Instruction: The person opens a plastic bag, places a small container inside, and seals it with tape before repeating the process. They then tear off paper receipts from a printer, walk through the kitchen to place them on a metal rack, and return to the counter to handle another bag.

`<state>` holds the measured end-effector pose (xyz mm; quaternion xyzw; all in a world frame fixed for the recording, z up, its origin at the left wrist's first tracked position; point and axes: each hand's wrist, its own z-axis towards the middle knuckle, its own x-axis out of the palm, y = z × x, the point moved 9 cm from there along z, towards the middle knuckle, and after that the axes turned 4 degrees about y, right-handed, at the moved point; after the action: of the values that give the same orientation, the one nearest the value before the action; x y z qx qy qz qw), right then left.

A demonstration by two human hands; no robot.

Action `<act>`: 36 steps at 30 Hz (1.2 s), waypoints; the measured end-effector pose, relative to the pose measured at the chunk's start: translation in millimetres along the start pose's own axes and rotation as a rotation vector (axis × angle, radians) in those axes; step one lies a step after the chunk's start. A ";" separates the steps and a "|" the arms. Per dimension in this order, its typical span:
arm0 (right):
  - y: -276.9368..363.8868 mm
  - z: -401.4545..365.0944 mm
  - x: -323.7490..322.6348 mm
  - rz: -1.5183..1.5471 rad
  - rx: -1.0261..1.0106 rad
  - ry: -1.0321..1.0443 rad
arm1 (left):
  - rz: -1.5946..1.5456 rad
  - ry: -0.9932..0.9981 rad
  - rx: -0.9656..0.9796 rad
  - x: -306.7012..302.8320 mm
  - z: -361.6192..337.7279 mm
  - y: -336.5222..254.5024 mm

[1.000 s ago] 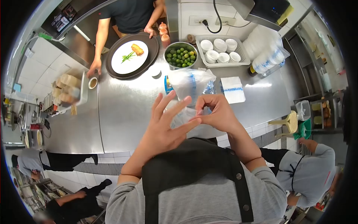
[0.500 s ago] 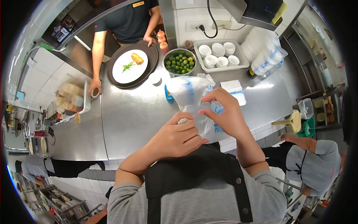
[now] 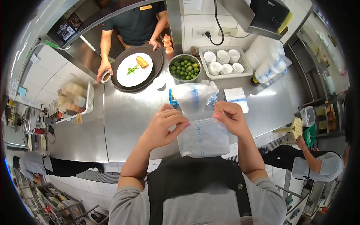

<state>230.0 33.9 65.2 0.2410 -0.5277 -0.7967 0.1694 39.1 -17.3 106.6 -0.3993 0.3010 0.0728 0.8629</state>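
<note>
A clear plastic bag [image 3: 204,141] with blue print hangs in front of my apron, its top edge stretched between both hands. My left hand [image 3: 166,123] pinches the edge at its left corner. At the right corner, my right hand [image 3: 230,117] grips it between thumb and fingers. Just beyond lies a bundle of plastic bags [image 3: 193,95] with blue print on the steel counter [image 3: 131,127]. Blue tape or wrapping [image 3: 172,99] shows at the bundle's left side. A folded white bag stack [image 3: 236,98] sits right of it.
Across the counter a person [image 3: 135,30] holds a dark round tray [image 3: 157,69] with a plated dish [image 3: 127,78] and a small cup [image 3: 105,77]. A bowl of green citrus [image 3: 183,68] and a basket of white cups [image 3: 245,72] stand behind the bags. Another person [image 3: 318,165] is at right.
My hands have moved apart, and the bag is now spread flat between them. Across the counter, the person has lifted the small cup slightly towards the tray. The person at right has leaned and reached forward.
</note>
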 end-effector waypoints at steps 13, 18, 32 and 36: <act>-30.1 33.5 -25.0 -0.443 -0.003 -0.524 | -0.081 -0.435 -0.358 -6.0 17.6 74.2; -102.5 52.5 -26.7 -0.362 0.060 -0.421 | -0.190 -0.357 -0.619 6.5 17.2 122.0; -238.2 1.9 7.5 -0.284 0.346 -0.332 | -0.437 -0.257 -0.927 112.8 -56.0 222.4; -204.7 -5.2 -10.2 -0.099 0.332 -0.437 | -0.380 -0.443 -0.731 99.7 -72.7 236.5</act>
<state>238.2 114.3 -123.2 0.1134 -0.6626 -0.7397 -0.0296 -0.5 76.6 -140.0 -0.7000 -0.0145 0.0982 0.7072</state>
